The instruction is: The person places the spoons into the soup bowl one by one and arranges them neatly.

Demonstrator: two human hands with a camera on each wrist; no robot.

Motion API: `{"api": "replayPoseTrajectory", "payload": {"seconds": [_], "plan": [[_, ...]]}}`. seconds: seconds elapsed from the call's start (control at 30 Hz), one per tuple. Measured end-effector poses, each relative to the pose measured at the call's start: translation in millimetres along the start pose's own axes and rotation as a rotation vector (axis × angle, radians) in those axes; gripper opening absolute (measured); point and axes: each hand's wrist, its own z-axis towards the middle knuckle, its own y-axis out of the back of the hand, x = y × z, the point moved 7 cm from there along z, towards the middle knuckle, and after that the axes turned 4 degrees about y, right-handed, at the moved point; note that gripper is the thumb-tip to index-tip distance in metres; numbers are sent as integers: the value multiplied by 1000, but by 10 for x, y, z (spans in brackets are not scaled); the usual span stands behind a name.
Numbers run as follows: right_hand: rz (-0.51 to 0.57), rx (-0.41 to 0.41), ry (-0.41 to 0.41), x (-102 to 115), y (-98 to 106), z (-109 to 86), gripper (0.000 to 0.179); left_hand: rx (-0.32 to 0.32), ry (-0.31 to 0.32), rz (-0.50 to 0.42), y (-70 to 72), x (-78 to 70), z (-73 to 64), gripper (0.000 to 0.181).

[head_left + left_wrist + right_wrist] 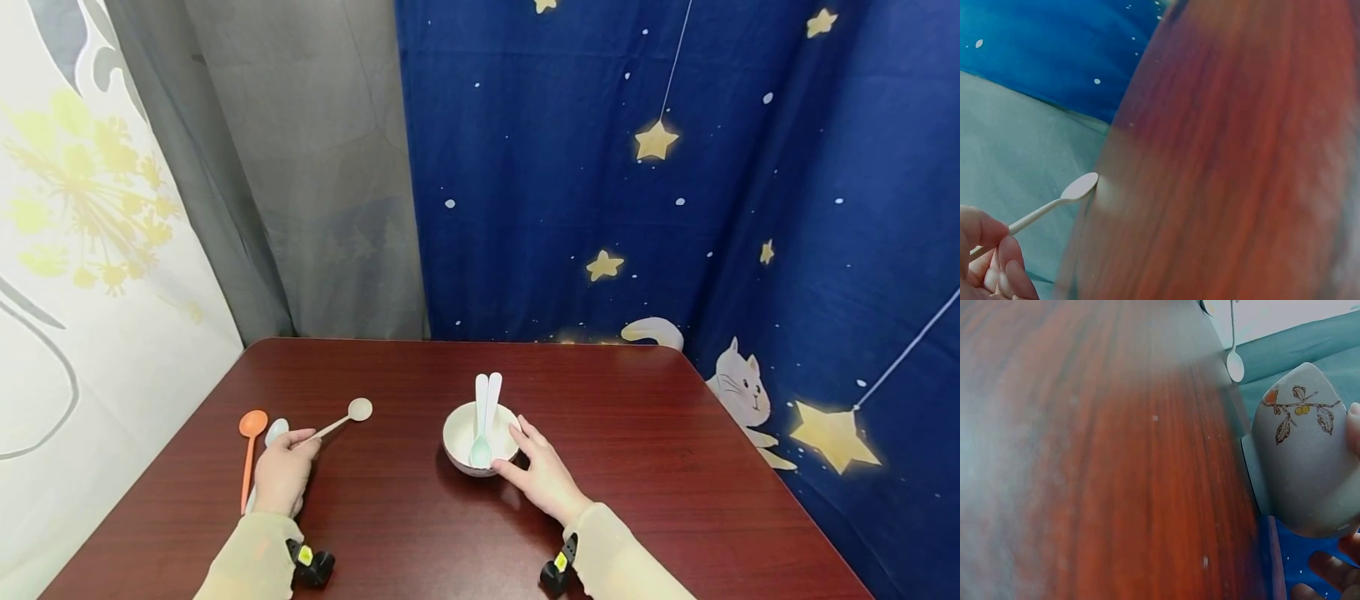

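Note:
My left hand [283,475] pinches the thin handle of a cream spoon [360,409] between thumb and fingers. Its round head points right, and the left wrist view shows it raised. In the middle stands a white bowl [456,442] with a printed leaf pattern outside. My right hand [547,479] holds the bowl's right side, thumb at the front and fingers by the rim. Inside the bowl lean a spoon with a mint-green head [480,452] and a second white handle [493,392]; that one's lower end cannot be made out.
An orange spoon [253,423] lies at the left of the dark red table [390,533]. Beside it is a pale spoon [277,429], partly covered by my left hand. Grey and blue curtains [540,208] hang behind the table.

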Motion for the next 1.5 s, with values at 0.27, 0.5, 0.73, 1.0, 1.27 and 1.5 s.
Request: {"api": "replayPoseTrajectory", "payload": {"seconds": [0.27, 0.5, 0.73, 1.0, 1.27, 1.5], "plan": [[-1, -3, 6, -2, -2, -1, 78, 27, 107, -388, -36, 42, 8, 32], [-7, -6, 15, -5, -2, 0, 77, 12, 156, -587, -45, 53, 12, 29], [-14, -8, 17, -1, 5, -2, 76, 12, 186, -665, -55, 14, 13, 32], [-21, -13, 30, -11, -7, 8, 75, -11, 197, -682, -17, -17, 11, 35], [-20, -17, 33, -12, 7, 17, 75, 21, 188, -694, -19, -121, 38, 16], [-21, -15, 33, -3, 5, 6, 76, 115, 165, -571, -110, -344, 24, 30]]}}
